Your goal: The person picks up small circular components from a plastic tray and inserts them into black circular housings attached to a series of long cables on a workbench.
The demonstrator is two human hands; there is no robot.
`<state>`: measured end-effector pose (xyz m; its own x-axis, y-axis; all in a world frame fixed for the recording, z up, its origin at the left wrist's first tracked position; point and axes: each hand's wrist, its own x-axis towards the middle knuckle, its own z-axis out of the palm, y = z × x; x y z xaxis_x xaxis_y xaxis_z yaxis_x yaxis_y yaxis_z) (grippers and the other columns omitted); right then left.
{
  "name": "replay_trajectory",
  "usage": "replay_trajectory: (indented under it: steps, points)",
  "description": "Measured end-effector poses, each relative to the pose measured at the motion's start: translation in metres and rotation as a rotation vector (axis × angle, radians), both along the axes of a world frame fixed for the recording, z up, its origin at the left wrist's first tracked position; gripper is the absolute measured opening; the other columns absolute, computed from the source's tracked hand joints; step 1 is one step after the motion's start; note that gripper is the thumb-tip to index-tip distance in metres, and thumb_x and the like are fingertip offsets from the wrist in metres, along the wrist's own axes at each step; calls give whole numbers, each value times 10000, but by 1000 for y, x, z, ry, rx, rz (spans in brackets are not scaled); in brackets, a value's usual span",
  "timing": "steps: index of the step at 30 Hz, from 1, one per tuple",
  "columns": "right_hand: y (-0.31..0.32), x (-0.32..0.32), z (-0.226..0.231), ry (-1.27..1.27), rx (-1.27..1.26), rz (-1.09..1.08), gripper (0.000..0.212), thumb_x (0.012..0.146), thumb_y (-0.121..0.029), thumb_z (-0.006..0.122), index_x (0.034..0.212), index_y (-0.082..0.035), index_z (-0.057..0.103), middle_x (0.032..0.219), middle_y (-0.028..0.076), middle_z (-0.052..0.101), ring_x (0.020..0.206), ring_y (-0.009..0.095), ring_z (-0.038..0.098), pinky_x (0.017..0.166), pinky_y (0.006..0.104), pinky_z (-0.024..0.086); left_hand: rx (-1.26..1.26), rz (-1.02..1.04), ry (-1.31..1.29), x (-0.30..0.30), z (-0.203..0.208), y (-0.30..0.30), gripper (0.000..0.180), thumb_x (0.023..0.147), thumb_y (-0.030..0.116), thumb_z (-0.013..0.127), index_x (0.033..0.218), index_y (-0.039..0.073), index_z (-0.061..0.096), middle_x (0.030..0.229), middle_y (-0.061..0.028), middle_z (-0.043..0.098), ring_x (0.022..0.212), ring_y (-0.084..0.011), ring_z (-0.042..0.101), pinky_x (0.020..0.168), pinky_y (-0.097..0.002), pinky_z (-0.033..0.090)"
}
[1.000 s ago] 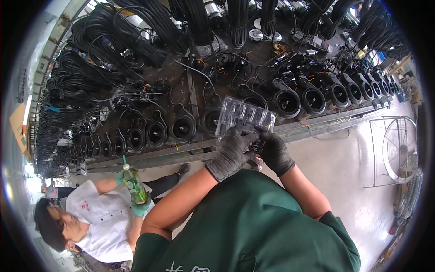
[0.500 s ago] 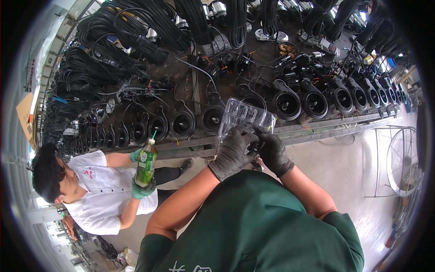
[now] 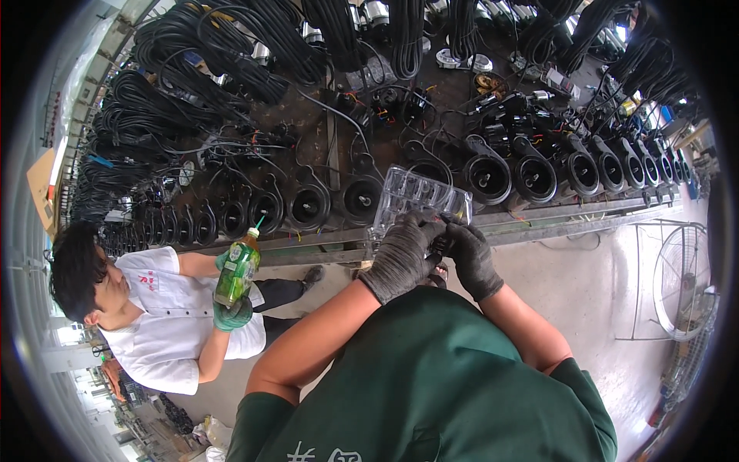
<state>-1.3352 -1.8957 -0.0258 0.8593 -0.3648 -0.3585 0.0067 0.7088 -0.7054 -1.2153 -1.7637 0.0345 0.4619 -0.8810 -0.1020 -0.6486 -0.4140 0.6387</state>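
Note:
A clear plastic tray with moulded compartments is held at the edge of the bench, in front of my chest. My left hand, in a dark grey glove, is closed at the tray's near edge. Just right of it, my right hand, gloved alike, is closed with its fingertips meeting those of the left. Something small and dark shows between the hands; the fingers hide what it is. Behind the tray stands a row of round black housings, each with a metal shaft inside.
Coiled black cables hang over the bench, where wires and motor parts lie. At left a person in a white shirt and green gloves holds a green-labelled bottle with a thin spout. A large fan stands at right.
My hands stay together at the tray, the fingers shifting slightly. The co-worker's bottle has moved a little left and tilted more.

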Motion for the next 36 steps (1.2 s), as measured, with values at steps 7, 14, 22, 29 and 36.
replay_trajectory:
  steps: [7, 14, 22, 29, 36]
  points:
    - [-2, -2, 9, 25, -81, 36, 328, 1057, -190, 573, 1295, 9, 680, 1102, 94, 749, 1006, 188, 706, 947, 329, 550, 4, -37, -112, 2, 7, -8, 603, 675, 156, 884, 1244, 90, 693, 1316, -166, 631, 1241, -369, 602, 1083, -467, 503]
    - [-6, -4, -19, -7, 28, -2, 362, 1061, -183, 570, 1374, -11, 627, 1116, 118, 746, 985, 229, 731, 889, 368, 600, -169, 25, -16, 7, -6, 0, 433, 713, 114, 872, 1064, 54, 625, 1095, -154, 647, 1017, -335, 663, 909, -444, 552]
    - [-39, -14, -24, 49, 9, -263, 370, 1040, -328, 572, 1283, -60, 649, 1096, 122, 747, 978, 276, 743, 809, 446, 629, -180, 373, -228, 114, -39, 48, 297, 819, 29, 774, 1036, 75, 576, 884, -117, 658, 817, -313, 668, 767, -420, 557]
    - [-60, -38, -32, 28, 48, -381, 373, 1053, -336, 542, 1328, -100, 629, 1138, 116, 743, 1022, 277, 728, 887, 465, 592, 146, 315, -391, 138, -63, 49, 260, 832, 130, 793, 1006, 48, 619, 982, -194, 673, 909, -416, 677, 785, -507, 545]
    - [-69, -47, -33, 72, 85, -381, 426, 1053, -326, 541, 1417, -109, 573, 1160, 117, 735, 1033, 285, 722, 888, 472, 586, 185, 246, -271, 146, -56, 45, 249, 809, 99, 803, 978, 31, 633, 1077, -204, 655, 960, -413, 667, 852, -493, 543]
